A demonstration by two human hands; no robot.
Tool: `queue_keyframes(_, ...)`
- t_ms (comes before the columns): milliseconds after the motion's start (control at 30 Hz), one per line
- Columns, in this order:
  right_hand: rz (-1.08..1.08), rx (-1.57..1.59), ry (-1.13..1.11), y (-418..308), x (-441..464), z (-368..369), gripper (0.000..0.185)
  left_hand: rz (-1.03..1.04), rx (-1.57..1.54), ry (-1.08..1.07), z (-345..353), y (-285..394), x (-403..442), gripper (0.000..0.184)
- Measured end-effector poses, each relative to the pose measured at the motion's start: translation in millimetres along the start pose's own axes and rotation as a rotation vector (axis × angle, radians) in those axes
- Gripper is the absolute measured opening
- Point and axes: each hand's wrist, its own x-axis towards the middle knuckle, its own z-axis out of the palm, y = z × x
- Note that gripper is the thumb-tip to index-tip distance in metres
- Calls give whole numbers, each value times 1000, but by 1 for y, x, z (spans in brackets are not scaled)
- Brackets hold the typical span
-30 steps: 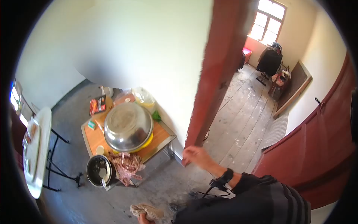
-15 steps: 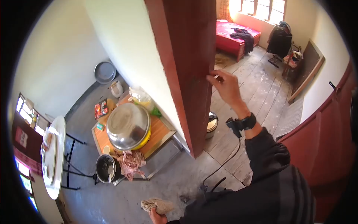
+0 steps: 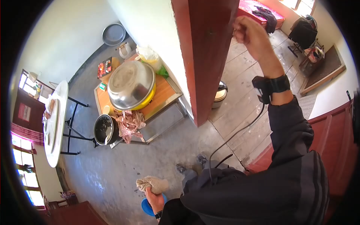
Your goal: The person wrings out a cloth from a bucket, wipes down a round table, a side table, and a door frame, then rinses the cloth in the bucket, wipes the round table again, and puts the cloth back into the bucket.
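Observation:
My left hand (image 3: 154, 200) is closed around a bunched beige cloth (image 3: 152, 183), low in the view. Just under that hand, part of a blue basin (image 3: 148, 208) shows on the floor. My right hand (image 3: 247, 30) is raised beside the dark red door post (image 3: 210, 56), near its right edge. Its fingers are curled in and slightly blurred; anything between them is hidden. A black strap with a small device (image 3: 272, 88) sits on the right wrist, and a black cable (image 3: 240, 129) runs down from it.
A low table (image 3: 165, 95) holds an upturned metal bowl (image 3: 131, 84) over a yellow basin, crumpled pinkish plastic (image 3: 129, 125) and a black pot (image 3: 105, 129). A round white table (image 3: 56, 123) stands left. A red door (image 3: 333, 138) is at right, and a lidded bucket (image 3: 220, 95) sits beyond the post.
The view has tilted downward and shifted, bringing my feet and the blue basin into sight. My right hand has moved from a pinch against the post's face to curled fingers by its edge.

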Motion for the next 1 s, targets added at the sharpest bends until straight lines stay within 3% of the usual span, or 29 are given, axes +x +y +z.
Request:
queue_keyframes(33, 27, 183, -5, -4, 1, -2, 21, -8, -14, -16, -4, -1, 0, 34)
queue_keyframes(100, -175, 224, -229, -11, 17, -42, 21, -21, -30, -32, -6, -5, -2, 33)
queue_keyframes(167, -407, 256, -322, -55, -6, -31, 18, -28, -27, -22, -7, -5, -7, 34)
queue_keyframes(200, -255, 529, -490, -77, -13, -31, 19, -38, -33, 2, -9, -5, -11, 34)
queue_keyframes(233, -298, 571, -377, -73, -31, -20, 19, -44, -47, 21, -7, -8, -12, 34)
queue_keyframes(300, -211, 226, -320, -20, -46, -30, 16, -54, -69, 48, -5, -9, -9, 33)
queue_keyframes(367, -23, -312, -295, 48, -78, -33, 13, -33, 40, 71, -3, -11, -1, 31)
queue_keyframes(400, 116, -704, -442, 79, -96, -36, 18, -66, 131, 84, 8, -3, -3, 30)
queue_keyframes(433, 197, -1083, -431, 114, -128, -25, 28, -100, 221, 90, 21, 3, -1, 30)
queue_keyframes(467, 329, -1347, -628, 116, -154, -1, 44, -80, 285, 123, 33, 6, 1, 29)
queue_keyframes(533, 302, -1075, -680, 176, -212, -1, 61, -128, 341, 32, 53, 7, 15, 29)
queue_keyframes(567, 490, -949, -702, 176, -230, 15, 65, -128, 369, 4, 57, 14, 20, 29)
queue_keyframes(600, 632, -799, -759, 185, -240, 39, 69, 4, 568, -181, 53, 18, 29, 31)
queue_keyframes(633, 614, -628, -742, 200, -256, 56, 69, 144, 776, -336, 51, 15, 40, 33)
queue_keyframes(700, 958, -224, -671, 213, -268, 82, 65, -277, 631, -137, 71, -12, 79, 34)
queue_keyframes(733, 991, -164, -583, 213, -276, 97, 64, -200, 493, -291, 84, -29, 85, 32)
queue_keyframes(800, 1015, -68, -457, 212, -278, 125, 58, -288, 671, -490, 144, -29, 78, 33)
queue_keyframes(833, 998, -33, -417, 212, -281, 137, 55, -287, 694, -682, 160, -41, 77, 42)
queue_keyframes(900, 947, 8, -323, 256, -302, 116, 50, 31, 1157, -852, 192, -32, 56, 55)
queue_keyframes(1000, 1044, 193, -97, 274, -292, 94, 41, 230, 1033, -1004, 160, -62, 81, 65)
